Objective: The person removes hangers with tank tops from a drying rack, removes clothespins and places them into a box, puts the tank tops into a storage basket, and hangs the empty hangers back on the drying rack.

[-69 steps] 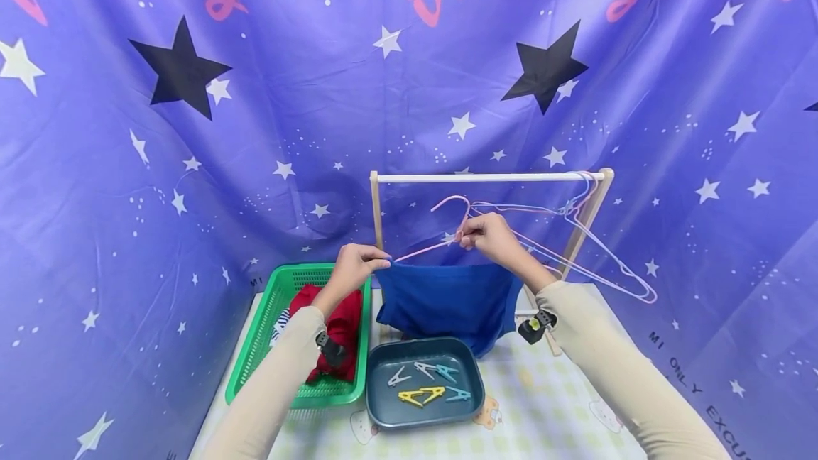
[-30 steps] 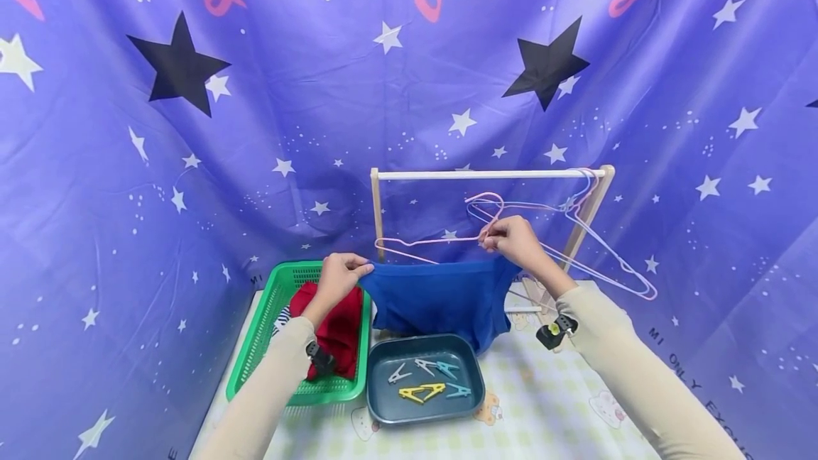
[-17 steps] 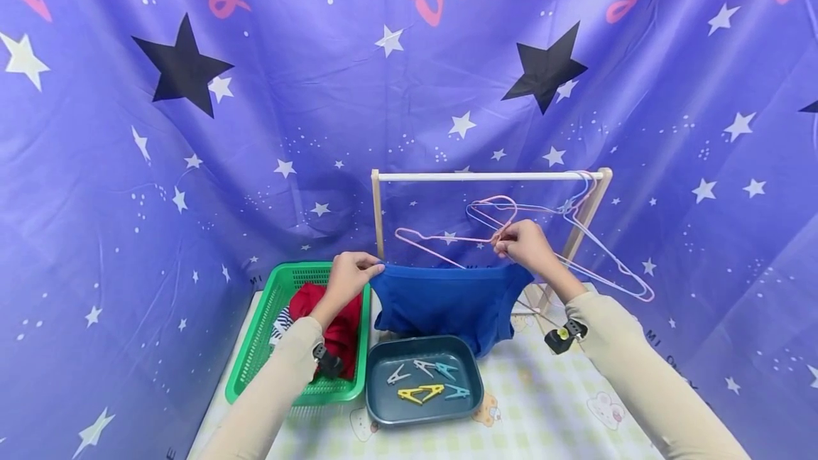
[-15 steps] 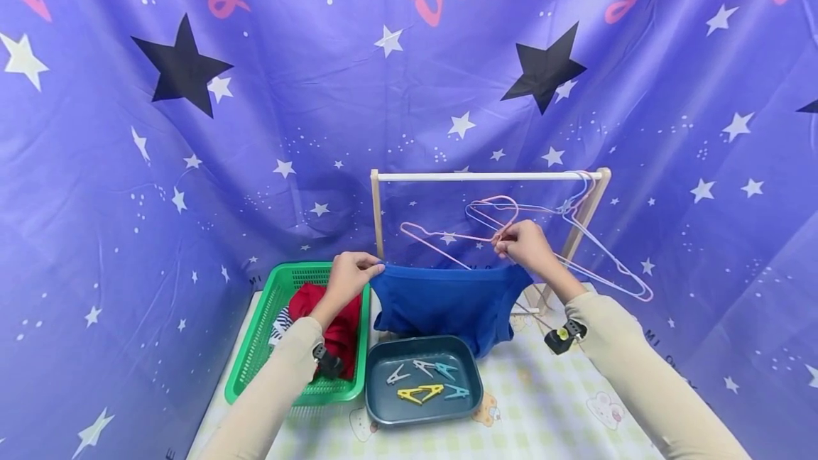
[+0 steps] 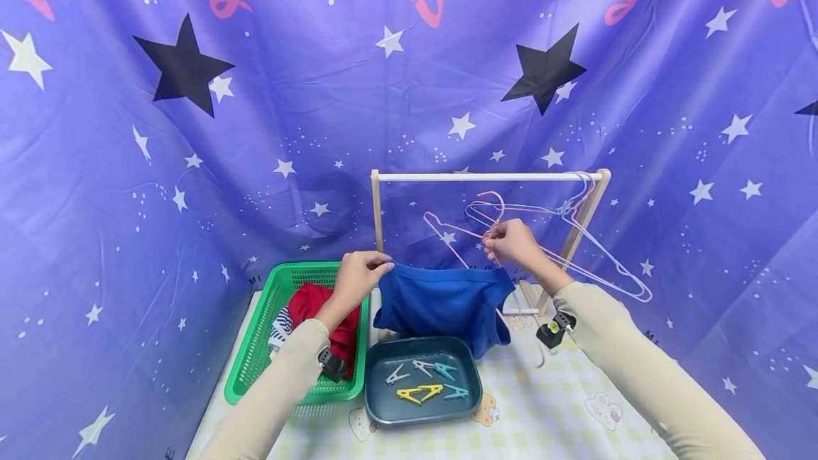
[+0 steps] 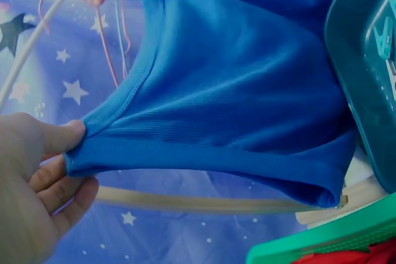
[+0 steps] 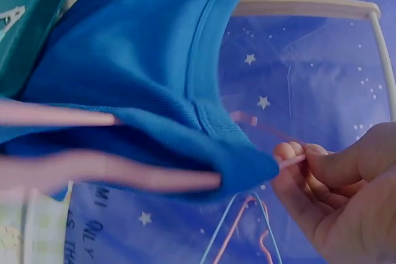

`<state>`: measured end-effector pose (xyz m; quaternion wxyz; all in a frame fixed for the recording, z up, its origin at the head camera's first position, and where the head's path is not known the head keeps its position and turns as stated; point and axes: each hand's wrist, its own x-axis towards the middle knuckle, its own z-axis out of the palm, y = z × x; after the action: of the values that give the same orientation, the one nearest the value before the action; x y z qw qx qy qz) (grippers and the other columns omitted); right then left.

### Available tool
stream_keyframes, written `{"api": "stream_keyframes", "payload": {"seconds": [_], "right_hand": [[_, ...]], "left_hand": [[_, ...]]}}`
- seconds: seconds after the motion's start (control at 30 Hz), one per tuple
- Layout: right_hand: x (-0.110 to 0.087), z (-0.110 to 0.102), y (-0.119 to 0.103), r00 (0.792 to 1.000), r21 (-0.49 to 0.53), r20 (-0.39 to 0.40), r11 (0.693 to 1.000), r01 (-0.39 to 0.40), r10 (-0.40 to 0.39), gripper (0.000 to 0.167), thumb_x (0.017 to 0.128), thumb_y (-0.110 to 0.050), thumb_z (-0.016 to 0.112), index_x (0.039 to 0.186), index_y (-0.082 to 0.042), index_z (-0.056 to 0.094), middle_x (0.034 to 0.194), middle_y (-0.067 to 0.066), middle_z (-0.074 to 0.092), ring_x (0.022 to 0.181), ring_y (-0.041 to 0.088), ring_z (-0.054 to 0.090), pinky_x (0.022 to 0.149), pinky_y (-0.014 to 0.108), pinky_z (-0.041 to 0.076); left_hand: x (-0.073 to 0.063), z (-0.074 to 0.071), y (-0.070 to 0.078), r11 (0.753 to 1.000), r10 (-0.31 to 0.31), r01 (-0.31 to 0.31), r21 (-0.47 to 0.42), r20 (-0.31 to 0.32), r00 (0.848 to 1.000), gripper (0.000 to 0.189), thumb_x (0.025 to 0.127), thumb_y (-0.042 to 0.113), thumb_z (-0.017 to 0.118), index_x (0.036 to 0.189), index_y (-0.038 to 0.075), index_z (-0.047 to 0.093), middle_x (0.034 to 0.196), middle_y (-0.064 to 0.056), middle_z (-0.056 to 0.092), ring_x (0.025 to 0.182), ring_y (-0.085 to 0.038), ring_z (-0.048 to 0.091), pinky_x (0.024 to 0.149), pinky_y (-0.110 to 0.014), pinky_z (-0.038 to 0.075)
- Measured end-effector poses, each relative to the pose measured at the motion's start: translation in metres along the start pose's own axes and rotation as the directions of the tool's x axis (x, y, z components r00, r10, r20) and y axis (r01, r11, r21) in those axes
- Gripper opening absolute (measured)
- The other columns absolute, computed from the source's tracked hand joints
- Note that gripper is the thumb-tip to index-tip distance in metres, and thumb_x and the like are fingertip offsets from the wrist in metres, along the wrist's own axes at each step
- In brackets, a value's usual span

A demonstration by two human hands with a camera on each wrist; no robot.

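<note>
My left hand (image 5: 358,275) pinches the left shoulder strap of a blue sleeveless top (image 5: 441,300) between thumb and fingers. The top hangs below, its neckline facing up, just behind the dark tray (image 5: 383,414). My right hand (image 5: 513,242) grips a pink clothes hanger (image 5: 491,194) near the base of its hook. The hanger tilts, its left end raised above the neckline. In the right wrist view, the hanger's other arm (image 7: 154,176) runs through the right armhole, with the right strap over it close to my fingers.
Clothes pegs (image 5: 420,394) in several colours lie in the tray. A green basket (image 5: 233,375) at left holds a red garment (image 5: 313,297) and striped cloth (image 5: 281,325). Behind stands a rack with a white rail (image 5: 447,177), more hangers (image 5: 613,261) hanging at its right end.
The hanger's left end has come away from my left hand and swung up and right. My right hand went right, then slightly back left. The left hand keeps its pinch on the strap.
</note>
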<state>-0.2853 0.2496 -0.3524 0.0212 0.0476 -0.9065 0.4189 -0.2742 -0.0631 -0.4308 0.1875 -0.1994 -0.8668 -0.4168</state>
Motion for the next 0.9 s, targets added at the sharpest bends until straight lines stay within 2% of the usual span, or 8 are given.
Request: {"api": "stream_keyframes", "payload": {"seconds": [0.13, 0.2, 0.27, 0.33, 0.47, 0.67, 0.77, 0.9], "right_hand": [[0.002, 0.008, -0.002, 0.992, 0.194, 0.096, 0.976, -0.103, 0.085, 0.022, 0.097, 0.006, 0.059, 0.108, 0.025, 0.060, 0.068, 0.009, 0.070, 0.055, 0.007, 0.067, 0.060, 0.030, 0.062], [0.003, 0.013, -0.003, 0.985, 0.257, 0.125, 0.955, -0.146, 0.117, 0.024, 0.098, 0.006, 0.058, 0.111, 0.025, 0.058, 0.065, 0.004, 0.068, 0.054, 0.007, 0.066, 0.060, 0.030, 0.062], [0.003, 0.018, -0.004, 0.980, 0.297, 0.139, 0.938, -0.178, 0.142, 0.023, 0.098, 0.006, 0.058, 0.112, 0.025, 0.058, 0.063, 0.001, 0.067, 0.053, 0.006, 0.066, 0.062, 0.031, 0.063], [0.004, 0.023, -0.005, 0.977, 0.327, 0.138, 0.924, -0.200, 0.163, 0.022, 0.097, 0.007, 0.059, 0.111, 0.024, 0.058, 0.062, 0.002, 0.066, 0.053, 0.008, 0.067, 0.063, 0.031, 0.063], [0.008, 0.034, -0.007, 0.972, 0.352, 0.133, 0.908, -0.227, 0.192, 0.018, 0.096, 0.007, 0.061, 0.108, 0.021, 0.061, 0.064, 0.005, 0.067, 0.055, 0.010, 0.068, 0.065, 0.033, 0.063], [0.009, 0.048, -0.015, 0.969, 0.348, 0.128, 0.906, -0.242, 0.210, 0.013, 0.097, 0.006, 0.061, 0.101, 0.018, 0.062, 0.063, 0.005, 0.065, 0.051, 0.008, 0.066, 0.058, 0.027, 0.061], [0.009, 0.054, -0.017, 0.971, 0.332, 0.125, 0.914, -0.234, 0.204, 0.012, 0.096, 0.006, 0.061, 0.099, 0.018, 0.063, 0.063, 0.005, 0.066, 0.052, 0.009, 0.066, 0.059, 0.028, 0.062], [0.010, 0.059, -0.021, 0.973, 0.317, 0.118, 0.922, -0.224, 0.197, 0.010, 0.095, 0.007, 0.062, 0.097, 0.017, 0.064, 0.062, 0.004, 0.066, 0.052, 0.009, 0.066, 0.058, 0.030, 0.062]], "left_hand": [[-0.003, 0.003, 0.006, 0.992, 0.123, -0.124, 0.019, 0.029, 0.992, 0.011, 0.089, 0.015, 0.079, 0.098, 0.010, 0.082, 0.094, -0.006, 0.080, 0.081, -0.017, 0.075, 0.072, -0.031, 0.061], [-0.005, 0.005, 0.010, 0.981, 0.192, -0.194, 0.030, 0.045, 0.980, 0.011, 0.089, 0.016, 0.079, 0.098, 0.011, 0.082, 0.094, -0.004, 0.080, 0.082, -0.015, 0.075, 0.073, -0.030, 0.060], [-0.006, 0.007, 0.014, 0.959, 0.277, -0.279, 0.037, 0.053, 0.959, 0.010, 0.088, 0.015, 0.079, 0.098, 0.012, 0.082, 0.092, -0.003, 0.079, 0.082, -0.014, 0.075, 0.073, -0.029, 0.060], [-0.007, 0.011, 0.020, 0.926, 0.370, -0.373, 0.053, 0.050, 0.928, 0.010, 0.087, 0.013, 0.080, 0.097, 0.012, 0.082, 0.090, -0.001, 0.078, 0.081, -0.013, 0.074, 0.073, -0.028, 0.060], [-0.007, 0.019, 0.033, 0.847, 0.523, -0.525, 0.083, 0.044, 0.851, 0.011, 0.085, 0.011, 0.081, 0.096, 0.012, 0.081, 0.090, 0.001, 0.077, 0.083, -0.013, 0.072, 0.077, -0.026, 0.060], [-0.008, 0.034, 0.052, 0.718, 0.670, -0.680, 0.149, 0.115, 0.733, 0.009, 0.088, 0.011, 0.080, 0.096, 0.013, 0.081, 0.093, 0.003, 0.076, 0.087, -0.009, 0.070, 0.082, -0.019, 0.058], [-0.008, 0.041, 0.059, 0.674, 0.702, -0.718, 0.174, 0.151, 0.696, 0.009, 0.087, 0.011, 0.080, 0.097, 0.014, 0.080, 0.094, 0.004, 0.076, 0.089, -0.008, 0.070, 0.086, -0.018, 0.057], [-0.007, 0.048, 0.061, 0.658, 0.714, -0.730, 0.182, 0.158, 0.683, 0.011, 0.086, 0.011, 0.081, 0.096, 0.014, 0.081, 0.095, 0.005, 0.076, 0.090, -0.007, 0.071, 0.088, -0.019, 0.057]]}}
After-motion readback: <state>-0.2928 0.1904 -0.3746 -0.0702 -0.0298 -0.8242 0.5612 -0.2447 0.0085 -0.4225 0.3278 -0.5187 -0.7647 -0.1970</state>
